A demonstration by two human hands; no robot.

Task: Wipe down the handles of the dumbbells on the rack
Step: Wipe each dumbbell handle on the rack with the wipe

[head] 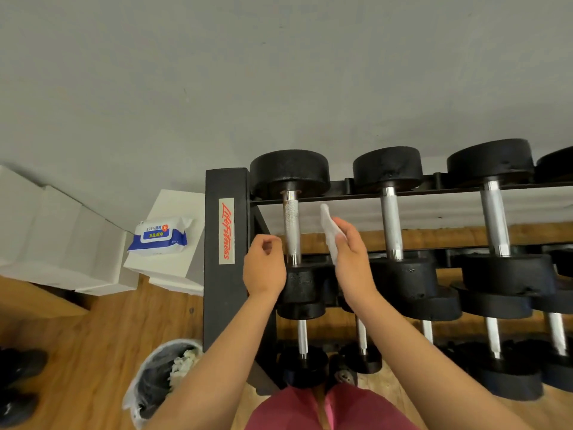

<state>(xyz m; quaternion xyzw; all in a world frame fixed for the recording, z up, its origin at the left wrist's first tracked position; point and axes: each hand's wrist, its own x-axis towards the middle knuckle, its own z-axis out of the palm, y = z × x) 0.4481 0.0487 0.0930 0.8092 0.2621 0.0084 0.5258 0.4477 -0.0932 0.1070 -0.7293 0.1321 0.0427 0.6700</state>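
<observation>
Plainly, the job looked to be at an early stage. Down to the left of the left hand, a round bin with a black liner (167,377) held crumpled white scraps, which could be used wipes. Further up on that side, a blue-and-white soft pack of wet wipes (161,235) lay on a white box.

The left hand (263,268) hovered with its fingers loosely curled around nothing, just right of the black steel rack post (226,231). Just to its right was the knurled silver handle of the first black dumbbell (291,228).

Right of that handle, the right hand (350,256) pinched a folded white wet wipe (330,234), which was held upright and touched no metal. I could not tell whether the first handle had been wiped.

Beyond the right hand, the second silver handle (391,221) and the third silver handle (494,218) probably still needed wiping, as did the lower rows beneath both hands.
</observation>
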